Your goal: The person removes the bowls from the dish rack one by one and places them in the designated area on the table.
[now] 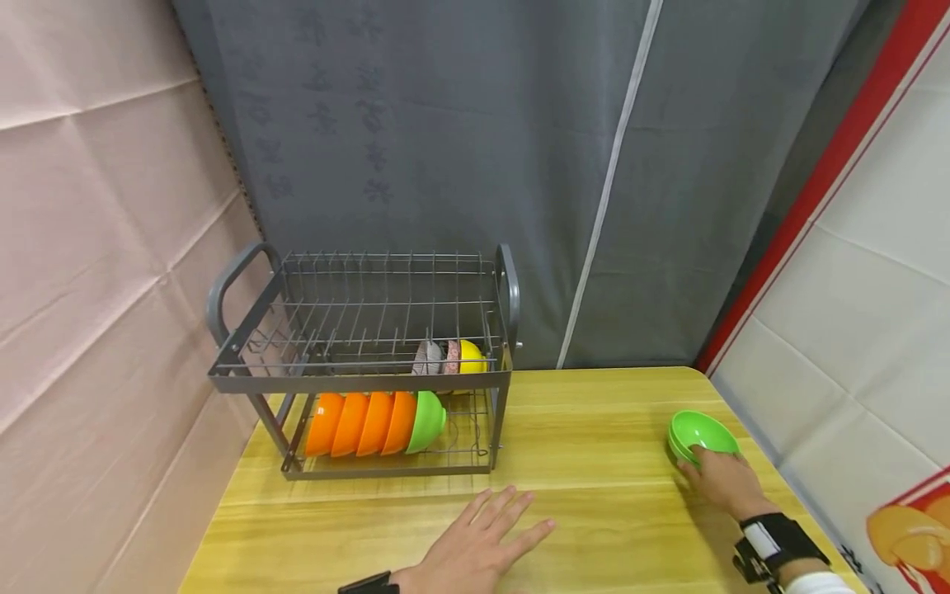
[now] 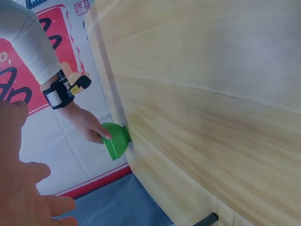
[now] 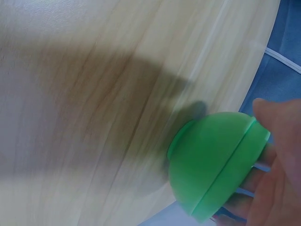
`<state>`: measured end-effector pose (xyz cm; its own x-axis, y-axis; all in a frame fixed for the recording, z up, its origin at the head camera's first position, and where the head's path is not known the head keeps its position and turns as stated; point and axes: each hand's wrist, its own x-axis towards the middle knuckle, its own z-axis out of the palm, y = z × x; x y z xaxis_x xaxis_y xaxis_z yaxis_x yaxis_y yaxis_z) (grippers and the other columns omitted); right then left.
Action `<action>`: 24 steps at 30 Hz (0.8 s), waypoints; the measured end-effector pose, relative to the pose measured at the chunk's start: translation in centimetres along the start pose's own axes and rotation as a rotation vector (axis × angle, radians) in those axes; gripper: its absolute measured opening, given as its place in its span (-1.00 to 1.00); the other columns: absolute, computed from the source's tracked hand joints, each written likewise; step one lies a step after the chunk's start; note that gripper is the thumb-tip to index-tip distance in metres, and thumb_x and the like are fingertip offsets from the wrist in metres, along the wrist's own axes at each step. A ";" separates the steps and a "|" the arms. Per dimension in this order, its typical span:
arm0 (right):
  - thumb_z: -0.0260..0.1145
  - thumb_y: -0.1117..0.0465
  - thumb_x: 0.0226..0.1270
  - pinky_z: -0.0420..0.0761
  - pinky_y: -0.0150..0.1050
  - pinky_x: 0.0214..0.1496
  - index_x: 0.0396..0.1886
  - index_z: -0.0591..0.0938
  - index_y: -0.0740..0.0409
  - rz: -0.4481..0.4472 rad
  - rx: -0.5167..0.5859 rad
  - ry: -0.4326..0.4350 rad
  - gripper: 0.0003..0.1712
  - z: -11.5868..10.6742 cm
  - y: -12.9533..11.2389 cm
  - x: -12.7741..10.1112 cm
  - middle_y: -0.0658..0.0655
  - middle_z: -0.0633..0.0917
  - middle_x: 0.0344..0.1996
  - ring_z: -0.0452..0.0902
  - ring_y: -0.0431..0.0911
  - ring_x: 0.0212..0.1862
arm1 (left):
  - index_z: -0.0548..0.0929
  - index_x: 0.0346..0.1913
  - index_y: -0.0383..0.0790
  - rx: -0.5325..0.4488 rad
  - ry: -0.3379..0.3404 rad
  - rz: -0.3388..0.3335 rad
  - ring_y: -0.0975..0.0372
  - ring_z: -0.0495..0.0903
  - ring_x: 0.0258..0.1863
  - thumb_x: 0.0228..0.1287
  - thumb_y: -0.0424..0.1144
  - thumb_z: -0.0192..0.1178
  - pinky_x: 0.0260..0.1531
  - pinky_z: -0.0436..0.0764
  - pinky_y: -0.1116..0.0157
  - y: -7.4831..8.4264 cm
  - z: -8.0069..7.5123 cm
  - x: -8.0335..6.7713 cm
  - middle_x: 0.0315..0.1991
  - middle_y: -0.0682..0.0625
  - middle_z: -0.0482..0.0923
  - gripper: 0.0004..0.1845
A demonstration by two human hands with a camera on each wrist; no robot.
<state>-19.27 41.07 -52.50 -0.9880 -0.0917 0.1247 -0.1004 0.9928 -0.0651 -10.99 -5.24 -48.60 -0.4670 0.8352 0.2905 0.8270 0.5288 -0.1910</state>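
Landmark: grey two-tier dish rack [image 1: 364,363], standing at the back left of the wooden counter [image 1: 594,495], against the grey curtain [image 1: 482,165].

1. Green bowls [image 1: 701,435], apparently two nested, upright on the counter well to the right of the rack, near the counter's right edge. The right wrist view shows a seam between two rims, which suggests a stacked pair taken as one.

2. Right hand [image 1: 723,481], right of the rack, at the near side of the green bowls. Grip: thumb over the rim and fingers curled under the outer wall, holding the stack; the hold on the near wall suits lifting both bowls together. A black wrist strap [image 1: 779,540] sits behind it.

3. Left hand [image 1: 475,549], in front of the rack, resting flat on the counter with fingers spread and straight. Grip: holding nothing; it seems to rest there for support.

4. Orange bowls [image 1: 359,423], four on edge in the rack's lower tier, packed side by side between the wires so they stay upright.

5. Green bowl in rack [image 1: 429,419], on edge, touching the right end of the orange row.

6. Yellow bowl [image 1: 472,356], upper tier, right end, beside two patterned dishes [image 1: 438,357] set on edge.
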 end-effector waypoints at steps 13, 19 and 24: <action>0.23 -0.19 0.45 0.13 0.56 0.35 0.43 0.40 0.31 -0.025 0.032 0.040 -0.19 -1.3 -2.9 0.0 0.56 0.39 0.38 0.16 0.60 0.38 | 0.15 0.60 0.15 -0.012 0.024 -0.046 0.06 0.34 0.50 0.37 0.50 -0.17 0.34 0.52 0.03 -0.3 -0.4 -0.2 0.56 -0.11 0.23 -0.14; 0.22 -0.23 0.44 0.11 0.54 0.37 0.47 0.38 0.23 -0.070 0.071 0.071 -0.17 -2.8 -5.6 -0.4 0.52 0.36 0.42 0.17 0.56 0.41 | 0.14 0.60 0.15 -0.124 0.012 -0.122 0.03 0.26 0.55 0.47 0.42 -0.26 0.36 0.48 -0.06 -1.4 -1.9 0.2 0.60 -0.11 0.16 -0.23; 0.25 -0.19 0.44 0.15 0.53 0.38 0.47 0.40 0.13 -0.118 0.070 0.096 -0.23 -3.9 -7.9 -0.6 0.44 0.38 0.44 0.20 0.52 0.43 | 0.05 0.63 0.19 -0.172 -0.003 -0.165 -0.01 0.24 0.56 0.48 0.42 -0.27 0.40 0.43 -0.08 -2.4 -2.6 0.1 0.62 -0.10 0.11 -0.22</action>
<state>-17.44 33.62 -48.19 -0.9535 -0.1959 0.2290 -0.2259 0.9676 -0.1126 -12.17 -6.80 -45.66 -0.6008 0.7402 0.3019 0.7805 0.6248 0.0212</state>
